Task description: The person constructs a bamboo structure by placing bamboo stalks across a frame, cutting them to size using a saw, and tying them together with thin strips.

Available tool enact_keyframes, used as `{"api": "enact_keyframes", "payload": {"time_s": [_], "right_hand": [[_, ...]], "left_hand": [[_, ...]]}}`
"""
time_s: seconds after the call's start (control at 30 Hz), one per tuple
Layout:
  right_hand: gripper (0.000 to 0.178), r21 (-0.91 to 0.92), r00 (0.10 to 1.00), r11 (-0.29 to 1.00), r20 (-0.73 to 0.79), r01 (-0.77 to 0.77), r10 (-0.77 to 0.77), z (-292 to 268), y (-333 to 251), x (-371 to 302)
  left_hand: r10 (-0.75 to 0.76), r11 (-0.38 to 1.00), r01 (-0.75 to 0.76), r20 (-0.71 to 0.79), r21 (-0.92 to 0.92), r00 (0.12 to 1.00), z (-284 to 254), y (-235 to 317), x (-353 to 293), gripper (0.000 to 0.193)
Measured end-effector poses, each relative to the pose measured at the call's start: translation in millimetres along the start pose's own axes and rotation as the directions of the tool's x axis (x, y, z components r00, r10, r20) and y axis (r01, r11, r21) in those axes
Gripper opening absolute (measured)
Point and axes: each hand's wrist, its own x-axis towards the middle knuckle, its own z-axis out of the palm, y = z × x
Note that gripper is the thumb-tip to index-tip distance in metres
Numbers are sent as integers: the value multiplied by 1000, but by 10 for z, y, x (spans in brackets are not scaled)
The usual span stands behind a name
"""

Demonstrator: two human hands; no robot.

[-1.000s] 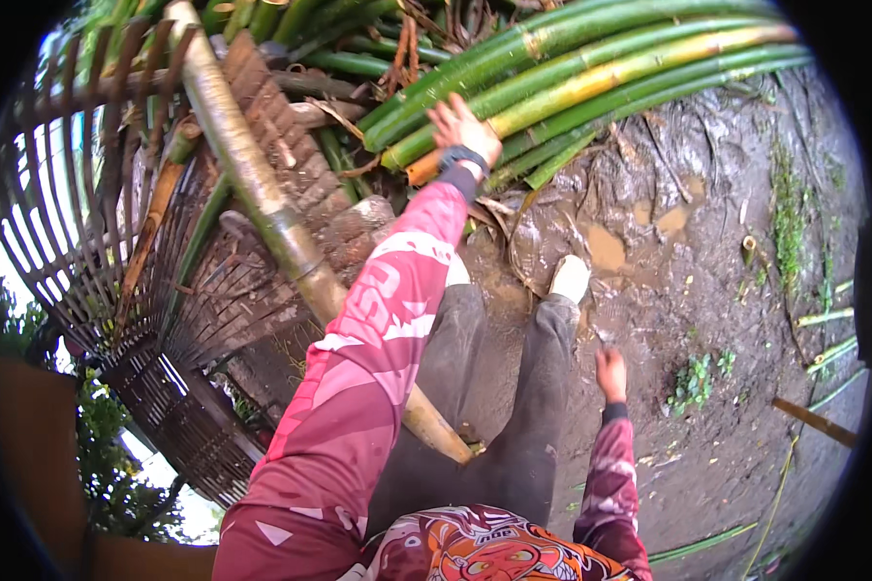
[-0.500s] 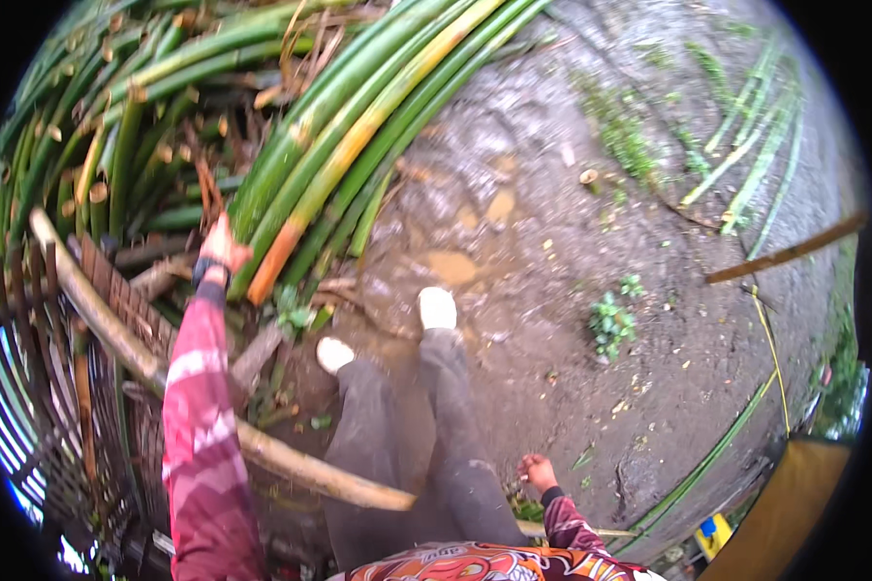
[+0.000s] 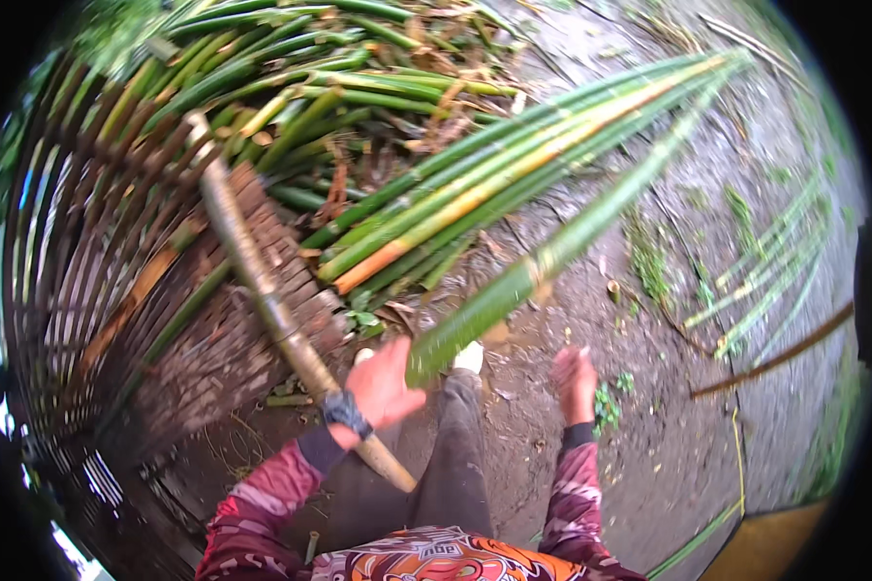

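A thick green bamboo pole [image 3: 528,276] slants from near my body up to the far right, lifted off the other poles and blurred by motion. My left hand [image 3: 386,382], with a dark watch at its wrist, grips the near butt end; the thumb shows, but the other fingers are partly hidden. To the right of the pole, my right hand [image 3: 574,382] hovers over the mud, holding nothing, its fingers loosely extended and a little blurred. Beyond the lifted pole lies a bundle of long green and yellow bamboo poles [image 3: 475,194], one with an orange-brown end.
A heap of cut bamboo [image 3: 300,97] fills the far left. Nearer stand a slatted bamboo fence [image 3: 77,242] and a bare wooden pole [image 3: 262,281], which slants down past my left forearm. Thin green stalks [image 3: 770,261] and a brown stick [image 3: 775,353] are on the right. Wet mud [image 3: 513,426] surrounds my feet.
The left hand has drawn one bamboo pole's end away from the bundle, toward my body and rightward. The right hand has come up and forward. The view has shifted left.
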Motion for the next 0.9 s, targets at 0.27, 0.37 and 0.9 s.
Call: {"api": "enact_keyframes", "payload": {"time_s": [0.27,0.37,0.9], "right_hand": [[108,19,935,996,344,82,-84,879,-2011,980],[83,16,922,999,386,36,-39,1747,-1724,579],[54,-410,444,716,581,-565,682,3712,1817,-4282]], "left_hand": [[-544,824,526,31,211,839,-1041,-161,-2448,77],[-514,812,527,-118,250,849,-1431,-388,-3621,74],[-446,796,541,-341,272,828,-693,-184,-1192,75]]}}
